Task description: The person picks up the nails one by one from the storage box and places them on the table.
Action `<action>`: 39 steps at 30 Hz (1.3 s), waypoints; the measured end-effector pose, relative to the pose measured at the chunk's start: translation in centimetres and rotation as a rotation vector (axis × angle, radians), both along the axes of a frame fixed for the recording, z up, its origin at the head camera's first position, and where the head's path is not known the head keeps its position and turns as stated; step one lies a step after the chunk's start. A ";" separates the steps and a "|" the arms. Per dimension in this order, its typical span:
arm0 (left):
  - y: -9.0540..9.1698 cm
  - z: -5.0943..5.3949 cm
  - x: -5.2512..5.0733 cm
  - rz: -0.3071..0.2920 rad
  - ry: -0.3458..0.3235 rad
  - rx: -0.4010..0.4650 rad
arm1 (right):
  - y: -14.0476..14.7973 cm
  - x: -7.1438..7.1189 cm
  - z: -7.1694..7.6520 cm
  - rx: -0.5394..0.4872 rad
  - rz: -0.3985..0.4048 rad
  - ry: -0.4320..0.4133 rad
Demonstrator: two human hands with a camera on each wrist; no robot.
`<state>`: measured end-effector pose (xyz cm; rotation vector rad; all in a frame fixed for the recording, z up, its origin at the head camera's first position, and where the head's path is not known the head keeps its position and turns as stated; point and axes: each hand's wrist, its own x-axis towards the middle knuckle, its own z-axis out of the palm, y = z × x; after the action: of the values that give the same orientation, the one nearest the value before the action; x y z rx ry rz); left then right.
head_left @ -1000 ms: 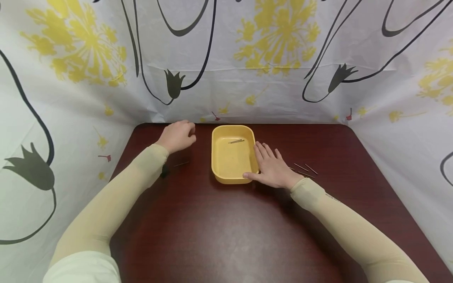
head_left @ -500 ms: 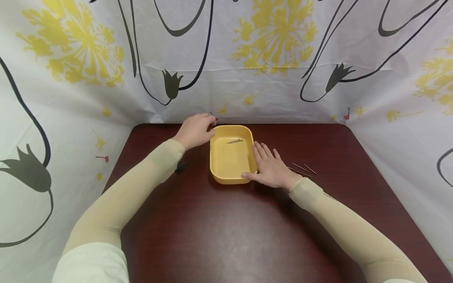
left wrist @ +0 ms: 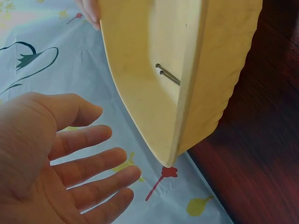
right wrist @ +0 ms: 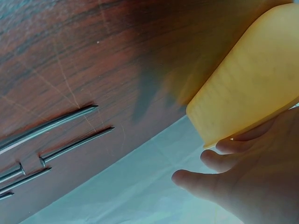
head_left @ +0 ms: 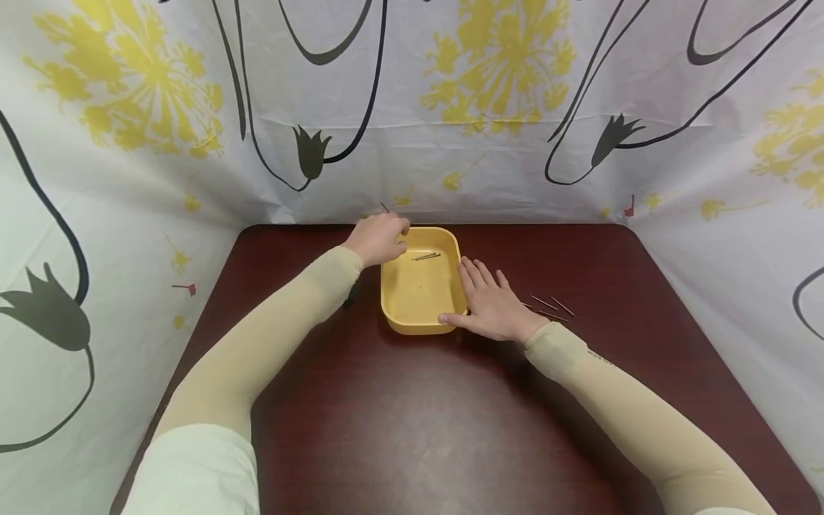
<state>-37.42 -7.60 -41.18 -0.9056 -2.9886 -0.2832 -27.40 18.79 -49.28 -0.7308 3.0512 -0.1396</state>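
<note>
My left hand (head_left: 378, 239) hovers over the far left rim of a yellow plastic tray (head_left: 418, 304). Up close in the left wrist view, its fingers are spread and loosely bent, with nothing between them. Two nails (left wrist: 169, 75) lie on the tray's floor. Against the tray's right side rests my right hand (head_left: 492, 304), fingers straight and the thumb over the near right corner. To the right of that hand, several loose nails (right wrist: 51, 126) lie on the table; my wrist partly hides them in the head view.
The dark red-brown table (head_left: 412, 415) bears the tray near its back edge. A white cloth (head_left: 412, 157) with printed yellow flowers and grey tulips hangs behind the table and along both sides. A small black object (head_left: 350, 295) shows under my left wrist.
My left hand has moved right, from the table's left part to above the tray's rim. A nail seen left of the tray is now out of sight. The right hand stays put.
</note>
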 end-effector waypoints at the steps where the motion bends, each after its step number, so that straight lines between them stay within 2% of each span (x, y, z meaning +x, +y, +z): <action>1: 0.1 0.0 -0.2 -0.001 -0.008 0.001 | 0.0 0.0 0.0 0.002 0.000 0.000; 9: 1.7 0.6 -1.2 -0.005 -0.077 -0.039 | 0.2 0.0 0.3 -0.001 0.001 -0.005; 13: 2.4 0.5 -2.1 -0.012 -0.105 -0.077 | 0.3 -0.1 0.2 0.005 -0.003 -0.005; 17: 2.7 0.0 -2.9 0.018 -0.095 -0.106 | 0.2 -0.1 0.2 0.008 -0.001 -0.013; 20: 2.8 -0.3 -3.3 0.047 -0.089 -0.095 | 0.2 0.0 0.2 0.011 -0.001 -0.014; 26: 3.1 -1.1 -3.6 0.014 -0.134 -0.053 | 0.2 0.1 0.1 0.012 0.003 -0.007; 29: 3.3 -1.5 -3.6 0.024 -0.151 -0.058 | 0.1 0.1 0.1 0.009 0.009 -0.001; 34: 4.0 -2.2 -3.9 0.041 -0.147 -0.101 | 0.1 0.1 0.1 0.010 0.005 0.005; 39: 4.6 -3.0 -4.3 0.039 -0.162 -0.180 | 0.1 0.1 0.1 0.010 -0.001 -0.010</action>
<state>-41.67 -2.98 -44.17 -0.8760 -3.2199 -0.0917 -27.30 18.87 -49.23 -0.7256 3.0409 -0.1279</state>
